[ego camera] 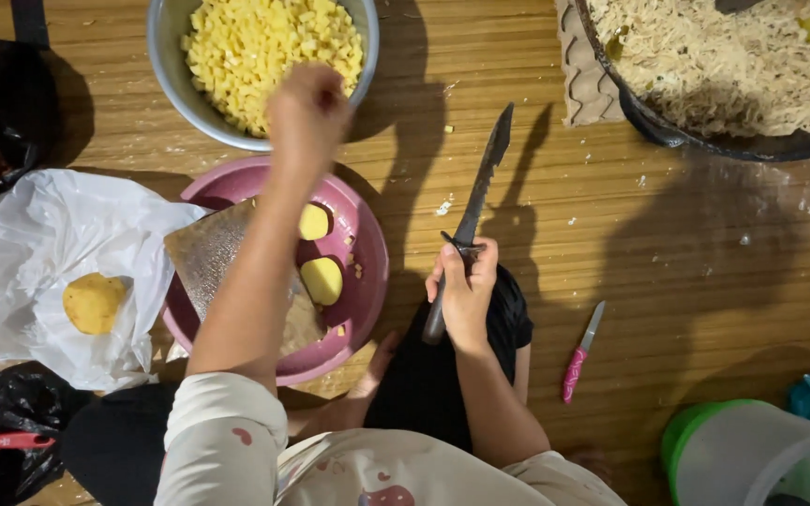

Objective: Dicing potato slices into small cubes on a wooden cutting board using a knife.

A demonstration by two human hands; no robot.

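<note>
My left hand (pixel 307 112) reaches forward over the near rim of a metal bowl (pixel 169 66) filled with diced yellow potato; its fingers are bunched, and I cannot see whether they hold anything. My right hand (pixel 464 290) grips the handle of a large serrated knife (pixel 482 183), blade pointing away and up. Under my left forearm sits a pink basin (pixel 367 253) holding a worn cutting board (pixel 208 258) and two peeled potato pieces (pixel 321 279).
A whole peeled potato (pixel 94 303) lies on a white plastic bag (pixel 39 253) at left. Black bags sit at far left. A small pink-handled knife (pixel 578 356) lies on the wooden floor. A large dark pan of rice (pixel 724 66) is top right, a green-lidded container (pixel 752 454) bottom right.
</note>
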